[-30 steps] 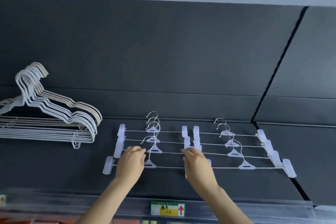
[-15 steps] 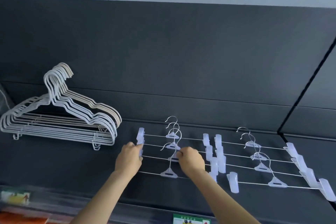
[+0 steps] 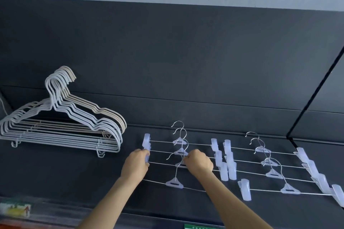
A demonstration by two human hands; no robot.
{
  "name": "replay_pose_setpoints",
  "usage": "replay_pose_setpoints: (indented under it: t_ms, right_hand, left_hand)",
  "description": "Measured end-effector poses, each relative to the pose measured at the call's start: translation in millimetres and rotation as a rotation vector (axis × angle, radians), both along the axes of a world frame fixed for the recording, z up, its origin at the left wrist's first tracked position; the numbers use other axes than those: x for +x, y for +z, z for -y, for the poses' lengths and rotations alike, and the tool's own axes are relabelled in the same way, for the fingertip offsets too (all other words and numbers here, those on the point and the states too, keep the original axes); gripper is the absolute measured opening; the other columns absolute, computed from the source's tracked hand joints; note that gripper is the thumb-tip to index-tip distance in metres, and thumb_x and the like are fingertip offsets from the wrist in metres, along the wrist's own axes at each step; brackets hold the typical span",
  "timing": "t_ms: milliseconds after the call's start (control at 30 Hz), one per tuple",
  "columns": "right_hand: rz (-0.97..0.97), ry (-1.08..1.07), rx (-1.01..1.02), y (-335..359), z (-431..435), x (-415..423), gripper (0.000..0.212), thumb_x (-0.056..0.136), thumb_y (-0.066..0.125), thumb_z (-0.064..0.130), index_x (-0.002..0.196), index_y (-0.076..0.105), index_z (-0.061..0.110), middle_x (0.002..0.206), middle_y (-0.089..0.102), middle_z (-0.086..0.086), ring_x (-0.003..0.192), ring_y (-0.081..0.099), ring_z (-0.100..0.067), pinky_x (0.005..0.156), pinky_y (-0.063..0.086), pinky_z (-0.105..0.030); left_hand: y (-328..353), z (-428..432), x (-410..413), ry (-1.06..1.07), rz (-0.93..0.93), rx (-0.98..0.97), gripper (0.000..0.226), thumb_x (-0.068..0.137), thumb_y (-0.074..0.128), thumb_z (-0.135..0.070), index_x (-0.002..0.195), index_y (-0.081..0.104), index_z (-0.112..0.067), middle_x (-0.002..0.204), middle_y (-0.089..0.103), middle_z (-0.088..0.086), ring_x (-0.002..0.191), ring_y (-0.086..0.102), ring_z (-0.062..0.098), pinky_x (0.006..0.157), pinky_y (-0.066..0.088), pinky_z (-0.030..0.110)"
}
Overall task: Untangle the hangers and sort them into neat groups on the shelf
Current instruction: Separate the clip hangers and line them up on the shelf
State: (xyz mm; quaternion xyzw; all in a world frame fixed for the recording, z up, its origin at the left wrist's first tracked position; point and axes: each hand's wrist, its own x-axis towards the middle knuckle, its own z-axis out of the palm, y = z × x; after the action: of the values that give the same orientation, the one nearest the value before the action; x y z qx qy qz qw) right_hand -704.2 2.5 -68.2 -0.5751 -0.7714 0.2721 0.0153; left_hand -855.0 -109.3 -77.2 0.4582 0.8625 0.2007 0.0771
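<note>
On the dark shelf (image 3: 55,182), the left hand (image 3: 135,165) and right hand (image 3: 200,161) curl their fingers round one clip hanger (image 3: 178,165) between them, tidying its stack; next, probably, evening the spacing.

no legible text; shelf-edge label (image 3: 15,209) blurred

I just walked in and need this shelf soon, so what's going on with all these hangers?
A person is sorting hangers on the dark shelf. Their left hand grips the clip end of the left set of clip hangers, and their right hand holds its wires near the hooks. A second set of clip hangers lies fanned out to the right. The coat hangers sit stacked at the far left.
</note>
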Motion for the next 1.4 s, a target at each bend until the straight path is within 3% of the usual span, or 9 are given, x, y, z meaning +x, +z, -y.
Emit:
replay_pose_setpoints:
  t_ms: [233, 367, 500, 667, 767, 867, 1067, 1233, 1400]
  right_hand:
    - [-0.037, -0.013, 0.044, -0.7, 6.4, 2.6, 0.026, 0.081, 0.042, 0.016, 0.055, 0.038, 0.016, 0.064, 0.048, -0.001, 0.068, 0.045, -0.029, 0.055, 0.031, -0.023]
    - [-0.117, 0.023, 0.093, 3.5, 17.0, 9.8, 0.029, 0.085, 0.043, 0.021, 0.057, 0.039, 0.015, 0.075, 0.052, -0.005, 0.069, 0.046, -0.03, 0.06, 0.035, -0.027]
    - [-0.17, 0.116, 0.238, 8.3, 31.1, 42.3, 0.019, 0.091, 0.046, 0.027, 0.09, 0.06, 0.015, 0.099, 0.054, -0.004, 0.086, 0.055, -0.026, 0.066, 0.04, -0.029]
    - [0.019, 0.095, 0.311, 10.9, 39.9, 104.7, 0.03, 0.09, 0.048, 0.037, 0.117, 0.055, 0.026, 0.118, 0.052, 0.003, 0.114, 0.046, -0.017, 0.065, 0.04, -0.027]
    - [0.01, 0.112, 0.174, 4.7, 43.5, 123.7, 0.027, 0.087, 0.052, 0.034, 0.114, 0.054, 0.027, 0.102, 0.047, 0.003, 0.096, 0.05, -0.019, 0.065, 0.041, -0.029]
    - [-0.084, 0.096, 0.15, -0.9, 43.0, 129.8, 0.023, 0.085, 0.055, 0.019, 0.108, 0.056, 0.018, 0.092, 0.043, 0.002, 0.079, 0.043, -0.02, 0.069, 0.043, -0.03]
    - [-0.095, 0.056, 0.236, -5.5, 38.5, 133.1, 0.034, 0.088, 0.051, 0.013, 0.122, 0.05, 0.016, 0.106, 0.052, -0.006, 0.1, 0.056, -0.028, 0.073, 0.042, -0.03]
    - [-0.17, 0.054, 0.247, -6.8, 40.0, 139.9, 0.044, 0.089, 0.053, 0.02, 0.132, 0.042, 0.018, 0.117, 0.053, -0.006, 0.101, 0.056, -0.026, 0.076, 0.043, -0.028]
    - [-0.245, 0.019, 0.284, -5.4, 42.8, 176.8, 0.043, 0.088, 0.057, 0.025, 0.13, 0.046, 0.022, 0.12, 0.052, 0.002, 0.082, 0.059, -0.016, 0.072, 0.042, -0.022]
  left_hand:
    - [-0.4, -0.5, 0.8, 0.01, -0.032, -0.06, 0.012, 0.085, 0.052, -0.007, 0.096, 0.059, -0.007, 0.088, 0.048, 0.002, 0.076, 0.049, 0.019, 0.068, 0.046, 0.03]
    - [2.2, 5.0, 7.3, 0.024, -0.111, -0.044, 0.032, 0.085, 0.059, -0.02, 0.115, 0.052, -0.013, 0.108, 0.051, 0.006, 0.1, 0.05, 0.023, 0.074, 0.047, 0.031]
    - [3.5, 16.5, 27.2, -0.123, -0.125, 0.141, 0.034, 0.085, 0.06, -0.029, 0.117, 0.058, -0.016, 0.115, 0.056, 0.001, 0.111, 0.05, 0.02, 0.084, 0.043, 0.028]
    - [-8.2, 17.8, 58.3, -0.346, 0.033, 0.029, 0.035, 0.08, 0.063, -0.04, 0.107, 0.063, -0.018, 0.102, 0.059, -0.006, 0.104, 0.05, 0.013, 0.085, 0.04, 0.026]
    - [-14.1, 13.4, 68.2, -0.334, 0.12, 0.042, 0.016, 0.081, 0.065, -0.031, 0.091, 0.06, -0.02, 0.081, 0.05, -0.012, 0.09, 0.05, 0.013, 0.072, 0.036, 0.022]
    - [-17.3, 7.7, 78.5, -0.335, 0.182, 0.099, 0.011, 0.083, 0.063, -0.025, 0.086, 0.053, -0.021, 0.077, 0.045, -0.015, 0.084, 0.047, 0.01, 0.07, 0.036, 0.018]
    - [-20.5, -0.9, 88.9, -0.283, 0.217, 0.117, 0.013, 0.082, 0.064, -0.023, 0.087, 0.056, -0.015, 0.074, 0.045, -0.011, 0.073, 0.047, 0.01, 0.066, 0.038, 0.019]
    - [-14.0, 1.3, 87.8, -0.222, 0.117, 0.091, 0.029, 0.08, 0.065, -0.029, 0.106, 0.06, -0.019, 0.092, 0.055, -0.007, 0.095, 0.053, 0.015, 0.085, 0.043, 0.029]
    - [10.1, -5.7, 110.9, -0.225, 0.052, 0.184, 0.033, 0.084, 0.061, -0.027, 0.115, 0.058, -0.017, 0.097, 0.055, -0.005, 0.1, 0.05, 0.014, 0.087, 0.038, 0.025]
